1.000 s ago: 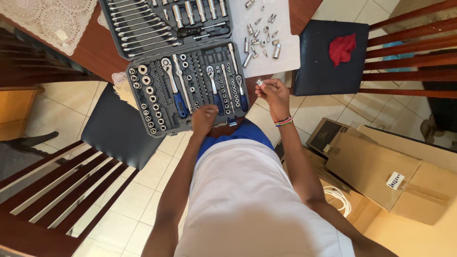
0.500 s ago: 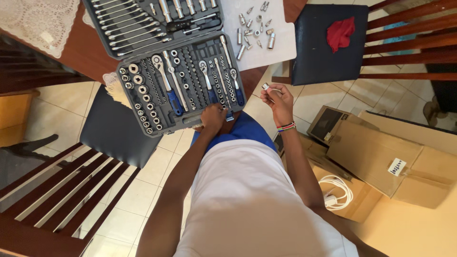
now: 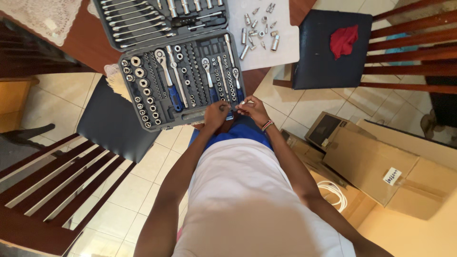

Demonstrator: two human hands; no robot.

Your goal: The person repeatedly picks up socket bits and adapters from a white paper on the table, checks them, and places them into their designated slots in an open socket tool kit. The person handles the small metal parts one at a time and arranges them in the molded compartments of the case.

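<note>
A dark chair [image 3: 112, 123] stands at far left, partly under the open grey tool case [image 3: 178, 71], which rests on the wooden desk [image 3: 90, 47]. The case tray holds rows of sockets and blue-handled ratchets [image 3: 172, 93]. The left hand [image 3: 215, 115] rests at the tray's near edge, fingers curled; whether they grip anything cannot be told. Just beside it, the right hand [image 3: 252, 110] pinches a small metal socket [image 3: 242, 103] at the tray's lower right corner. Loose bits [image 3: 259, 31] lie on a white sheet [image 3: 281, 57] beyond. A red cloth [image 3: 343, 40] lies on the right chair [image 3: 328, 62]. Cardboard boxes [image 3: 376, 166] sit on the floor.
</note>
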